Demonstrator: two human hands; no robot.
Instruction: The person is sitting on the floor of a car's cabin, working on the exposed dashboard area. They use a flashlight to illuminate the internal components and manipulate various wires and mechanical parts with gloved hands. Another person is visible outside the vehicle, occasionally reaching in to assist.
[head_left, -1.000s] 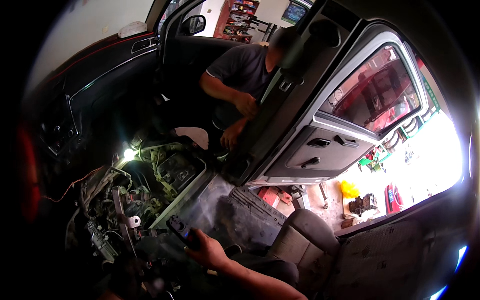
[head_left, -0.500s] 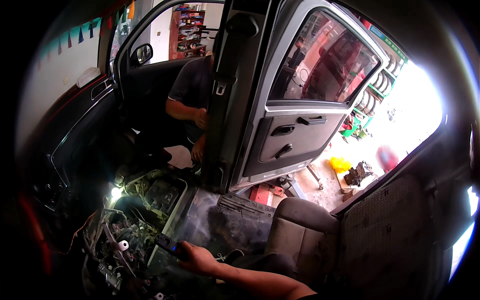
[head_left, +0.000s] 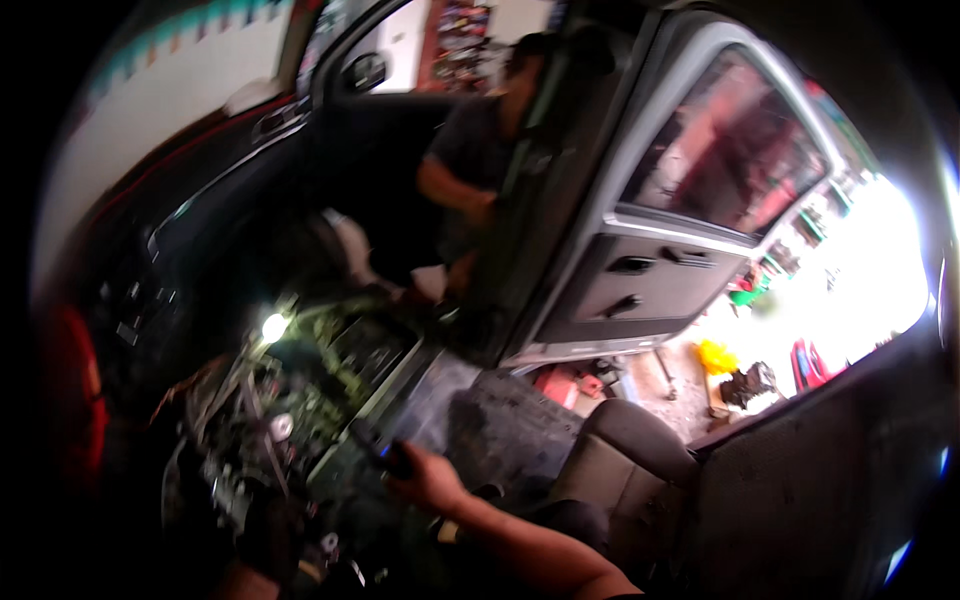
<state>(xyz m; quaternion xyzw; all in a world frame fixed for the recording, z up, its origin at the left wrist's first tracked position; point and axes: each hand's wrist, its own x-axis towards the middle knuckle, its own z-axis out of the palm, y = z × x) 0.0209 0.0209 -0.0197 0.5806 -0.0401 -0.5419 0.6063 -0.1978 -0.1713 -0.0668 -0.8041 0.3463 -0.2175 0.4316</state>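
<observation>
My right hand (head_left: 428, 478) reaches in from the lower right, its fingers wrapped round a slim black handheld tool (head_left: 368, 438) with a small blue light on it. The tool's exact kind is blurred. It hovers by the edge of the exposed engine bay (head_left: 330, 365), where hoses, wiring and metal parts show. At the lower edge my left hand (head_left: 268, 530) appears dark, apparently gloved, over the near engine parts; its fingers are lost in shadow and blur. A bright lamp (head_left: 275, 327) shines at the far side of the bay.
A person in a dark shirt (head_left: 465, 145) stands or crouches at the open front doorway, partly behind the door pillar (head_left: 540, 210). The rear door (head_left: 640, 290) stands open at right. A folded seat (head_left: 625, 450) lies beside the bare metal floor (head_left: 435, 395).
The view has swung, so the scene sits further right and is blurred. My left forearm has come in at the lower edge. My right hand still holds the black tool.
</observation>
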